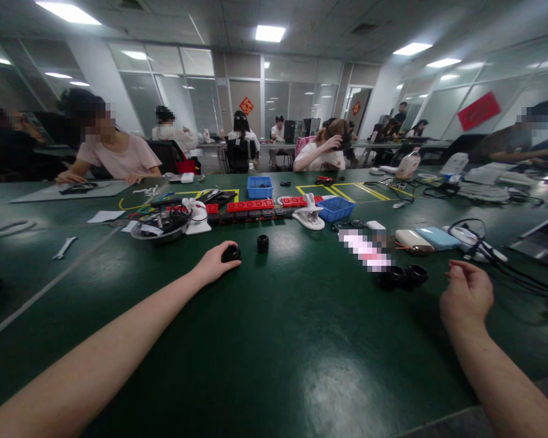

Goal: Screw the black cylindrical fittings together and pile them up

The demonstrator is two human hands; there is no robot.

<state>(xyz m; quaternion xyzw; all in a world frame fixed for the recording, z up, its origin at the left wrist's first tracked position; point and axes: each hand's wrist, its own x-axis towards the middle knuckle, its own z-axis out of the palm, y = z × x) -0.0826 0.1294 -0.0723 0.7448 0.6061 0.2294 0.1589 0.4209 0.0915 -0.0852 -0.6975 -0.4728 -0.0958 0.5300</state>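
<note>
My left hand (214, 263) reaches far out over the green table (274, 340) and its fingers are wrapped round a small black round part (231, 253). A second black cylindrical part (263, 243) stands upright just to the right of it, untouched. My right hand (466, 293) hovers at the right with its fingers loosely curled, and I see nothing in it. Two black ring-shaped parts (402, 277) lie side by side a little to the left of that hand.
Red blocks in a row (251, 205), two blue bins (260, 187) (335, 208), a white clamp-like device (310, 216) and a clear bowl of cables (161, 224) sit further back. A wrench (64, 248) lies left. Phones and cables lie right. Other people sit around.
</note>
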